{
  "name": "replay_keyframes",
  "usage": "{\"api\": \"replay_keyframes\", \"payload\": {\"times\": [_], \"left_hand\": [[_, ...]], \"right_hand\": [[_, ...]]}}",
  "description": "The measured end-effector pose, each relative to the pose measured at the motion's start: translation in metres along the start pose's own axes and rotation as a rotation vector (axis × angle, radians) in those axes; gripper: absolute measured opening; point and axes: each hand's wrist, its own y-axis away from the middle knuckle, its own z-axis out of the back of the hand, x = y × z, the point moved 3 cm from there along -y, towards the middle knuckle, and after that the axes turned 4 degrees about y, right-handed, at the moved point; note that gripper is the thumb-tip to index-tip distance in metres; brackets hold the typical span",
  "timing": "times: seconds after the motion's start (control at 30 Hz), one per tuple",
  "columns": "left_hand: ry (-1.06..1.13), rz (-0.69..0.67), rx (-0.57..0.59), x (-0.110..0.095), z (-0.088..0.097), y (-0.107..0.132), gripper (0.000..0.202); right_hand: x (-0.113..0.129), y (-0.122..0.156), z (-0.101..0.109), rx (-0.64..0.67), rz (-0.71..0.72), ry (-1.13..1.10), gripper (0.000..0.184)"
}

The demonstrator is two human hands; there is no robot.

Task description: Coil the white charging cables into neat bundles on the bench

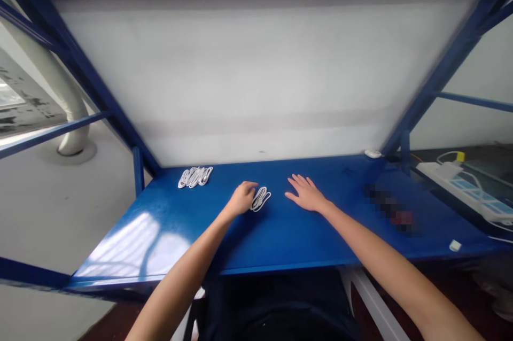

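A coiled white cable is at the middle of the blue table. My left hand has its fingers curled at the cable's left side and grips its edge. Whether the cable touches the tabletop there, I cannot tell. To the right of it, my right hand is spread palm down over the table, fingers apart, with nothing in it. Several more coiled white cables lie side by side in a row toward the back left of the table.
A white power strip with plugged-in cords is beyond the table's right side. A small white block lies near the right front corner, and a white object at the back right. Blue frame posts flank a pale back panel.
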Motion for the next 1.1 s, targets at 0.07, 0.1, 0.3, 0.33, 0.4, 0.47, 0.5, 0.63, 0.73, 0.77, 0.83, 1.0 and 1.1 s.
{"api": "replay_keyframes", "payload": {"times": [0.07, 0.1, 0.3, 0.33, 0.4, 0.47, 0.5, 0.63, 0.73, 0.77, 0.83, 1.0, 1.1], "left_hand": [[0.045, 0.062, 0.039, 0.009, 0.008, -0.006, 0.035], [0.059, 0.070, 0.082, 0.012, 0.010, -0.007, 0.034], [0.011, -0.018, 0.217, 0.007, 0.001, -0.012, 0.034], [0.001, -0.020, 0.218, 0.004, 0.000, -0.013, 0.034], [-0.010, -0.013, 0.236, 0.000, -0.002, -0.017, 0.034], [-0.014, 0.003, 0.276, -0.002, -0.003, -0.021, 0.035], [-0.015, 0.014, 0.294, -0.003, -0.004, -0.023, 0.034], [-0.005, 0.060, 0.317, -0.001, -0.008, -0.027, 0.029], [0.049, 0.052, 0.313, 0.002, -0.011, -0.026, 0.029], [0.063, 0.046, 0.310, 0.002, -0.012, -0.025, 0.029], [0.074, 0.036, 0.295, 0.003, -0.012, -0.023, 0.030], [0.059, -0.030, 0.250, 0.002, -0.012, -0.016, 0.028], [0.068, -0.059, 0.249, 0.003, -0.012, -0.014, 0.029]], "right_hand": [[0.007, 0.001, 0.002, -0.086, 0.040, -0.020, 0.067], [0.013, 0.002, 0.004, -0.143, 0.091, -0.038, 0.059], [0.070, 0.005, 0.005, -0.256, 0.450, -0.084, 0.026], [0.076, 0.003, 0.005, -0.248, 0.460, -0.071, 0.025], [0.082, 0.000, 0.006, -0.231, 0.456, -0.046, 0.024], [0.081, -0.004, 0.007, -0.218, 0.445, -0.032, 0.024], [0.079, -0.005, 0.008, -0.214, 0.443, -0.032, 0.025], [0.070, -0.006, 0.009, -0.209, 0.465, -0.070, 0.023], [0.066, -0.004, 0.008, -0.202, 0.492, -0.098, 0.022], [0.066, -0.003, 0.008, -0.202, 0.499, -0.105, 0.021], [0.065, -0.002, 0.007, -0.211, 0.508, -0.115, 0.020], [0.066, 0.000, 0.008, -0.218, 0.538, -0.129, 0.018], [0.064, 0.003, 0.010, -0.201, 0.571, -0.127, 0.017]]}}
